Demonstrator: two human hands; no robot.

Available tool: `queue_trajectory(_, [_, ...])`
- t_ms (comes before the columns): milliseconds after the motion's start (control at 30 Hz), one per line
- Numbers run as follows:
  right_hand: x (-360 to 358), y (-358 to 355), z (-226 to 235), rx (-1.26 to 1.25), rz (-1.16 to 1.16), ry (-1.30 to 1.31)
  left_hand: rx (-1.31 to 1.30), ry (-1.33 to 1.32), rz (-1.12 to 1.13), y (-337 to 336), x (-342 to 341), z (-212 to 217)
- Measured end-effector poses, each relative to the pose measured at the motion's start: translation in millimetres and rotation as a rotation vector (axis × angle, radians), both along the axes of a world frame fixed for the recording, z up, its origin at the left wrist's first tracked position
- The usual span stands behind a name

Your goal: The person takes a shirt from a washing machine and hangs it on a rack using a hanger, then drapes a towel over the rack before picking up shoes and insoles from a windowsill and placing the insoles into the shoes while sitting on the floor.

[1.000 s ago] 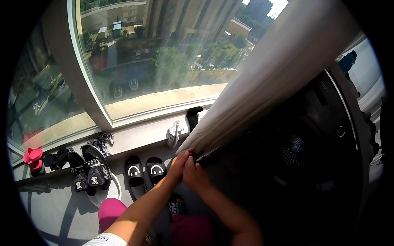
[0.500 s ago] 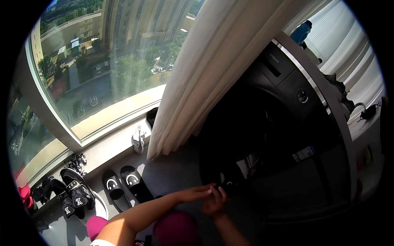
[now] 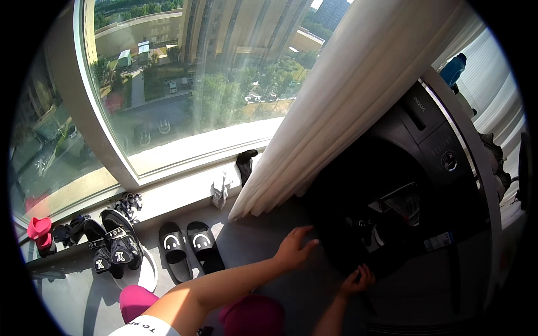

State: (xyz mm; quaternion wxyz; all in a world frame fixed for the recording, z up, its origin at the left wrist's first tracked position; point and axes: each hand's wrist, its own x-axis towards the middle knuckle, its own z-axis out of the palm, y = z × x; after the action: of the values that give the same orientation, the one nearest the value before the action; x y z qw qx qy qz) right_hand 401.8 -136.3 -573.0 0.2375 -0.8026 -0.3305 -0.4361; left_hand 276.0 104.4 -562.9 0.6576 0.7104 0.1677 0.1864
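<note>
In front of a black front-loading washing machine (image 3: 403,162), my left hand (image 3: 297,247) reaches out with thumb and fingers apart, holding nothing. Farther right and lower, my right hand (image 3: 356,280) is beside the machine's lower front. Its fingers are loosely bent and spaced, and no object shows in them. A gap separates the two hands. Deep shadow hides much of the machine's round door area, where some light reflections show.
Black slides (image 3: 175,252) with white smile marks lie left of my arm. Black sneakers (image 3: 119,243), pink footwear (image 3: 40,231) and a crumpled white cloth (image 3: 220,191) are along the window ledge (image 3: 185,196). A long white curtain (image 3: 342,112) hangs beside the machine.
My hands, touching each other before, have parted, the right one to the right and the left one slightly up. The whole view has shifted, so the room sits farther right.
</note>
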Motion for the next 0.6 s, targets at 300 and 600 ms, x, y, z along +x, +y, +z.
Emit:
queue_trajectory(300, [-86.6, 263.6, 28.1, 0.037, 1.142, 0.576, 0.494, 0.013, 0.684, 129.3, -30.5, -84.6])
queue_trajectory(600, [3.3, 433.6, -167.2, 0.155, 0.191, 1.312, 0.249, 0.424, 0.648, 126.7, -84.9, -169.9])
